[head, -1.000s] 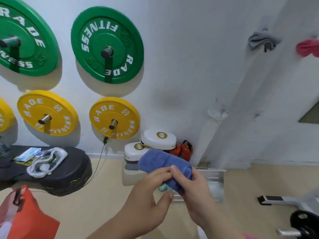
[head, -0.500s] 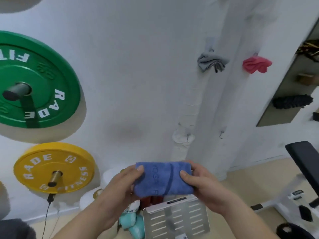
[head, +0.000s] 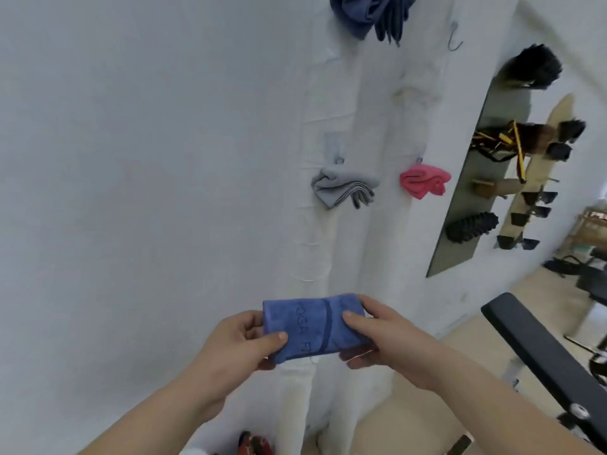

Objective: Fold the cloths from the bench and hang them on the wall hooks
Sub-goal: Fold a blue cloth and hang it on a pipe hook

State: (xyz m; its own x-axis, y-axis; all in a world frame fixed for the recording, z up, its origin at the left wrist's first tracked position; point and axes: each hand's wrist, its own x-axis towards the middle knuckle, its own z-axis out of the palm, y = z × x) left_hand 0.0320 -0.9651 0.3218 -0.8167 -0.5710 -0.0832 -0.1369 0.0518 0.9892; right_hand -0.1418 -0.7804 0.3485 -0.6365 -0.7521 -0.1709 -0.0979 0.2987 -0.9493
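Observation:
I hold a folded blue cloth point(head: 312, 326) flat in front of the white wall, my left hand point(head: 243, 343) gripping its left end and my right hand point(head: 377, 333) its right end. Above it on the wall, a grey cloth point(head: 341, 188) and a pink cloth point(head: 423, 182) each hang from a hook. Higher up, a dark blue cloth point(head: 371, 14) hangs at the top edge of the view. A bare metal hook point(head: 455, 39) sticks out to its right.
A black padded bench point(head: 538, 349) stands at the lower right. A wall niche point(head: 476, 178) on the right holds black rollers and straps. White pipes point(head: 315, 244) run down the wall behind the cloths. Something red point(head: 256, 444) lies on the floor below.
The view has swung up and to the right: the weight plates are gone from sight and the hanging cloths are closer. The blue cloth is still held flat between both hands.

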